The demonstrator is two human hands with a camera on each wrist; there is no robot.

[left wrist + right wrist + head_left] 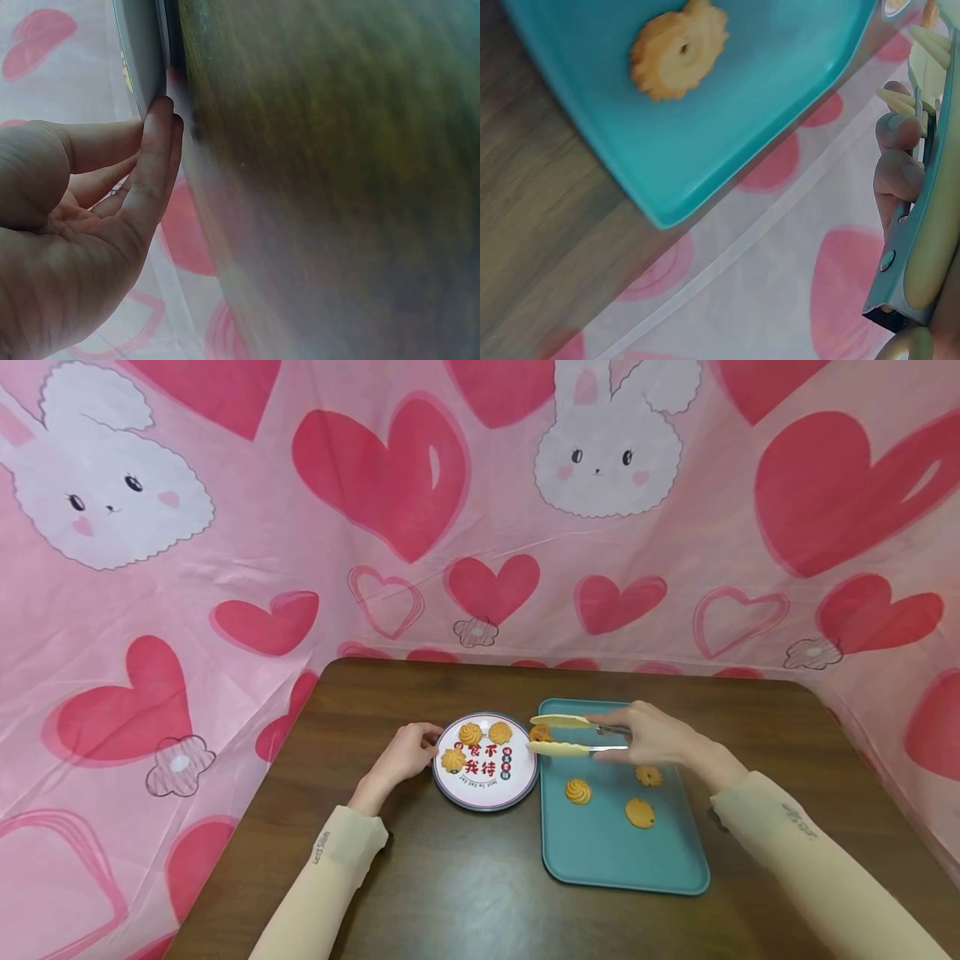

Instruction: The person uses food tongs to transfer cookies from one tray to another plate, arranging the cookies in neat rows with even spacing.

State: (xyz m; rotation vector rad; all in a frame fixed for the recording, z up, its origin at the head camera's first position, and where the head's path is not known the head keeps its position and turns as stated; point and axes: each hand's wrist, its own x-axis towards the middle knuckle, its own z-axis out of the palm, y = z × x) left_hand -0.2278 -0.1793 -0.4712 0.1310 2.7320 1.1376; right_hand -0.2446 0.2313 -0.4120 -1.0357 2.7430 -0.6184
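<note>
My left hand (408, 750) pinches the near-left rim of a round white plate (487, 789) with red characters. In the left wrist view, the thumb lies on one face of the plate (142, 56) and the fingers on the other. Three golden cookies (470, 733) sit on the plate. My right hand (656, 735) grips metal tongs (607, 748) with pale yellow tips. Between these tips is another cookie (540, 732), at the gap between plate and tray. In the right wrist view, fingers (896, 176) wrap the tongs' handle (904, 262).
A teal tray (622, 860) lies right of the plate on the brown wooden table (450, 893). It bears a swirl cookie (577, 791), a round flat cookie (640, 812) and a flower-shaped cookie (648, 775). Pink heart-patterned cloth (420, 543) hangs behind the table.
</note>
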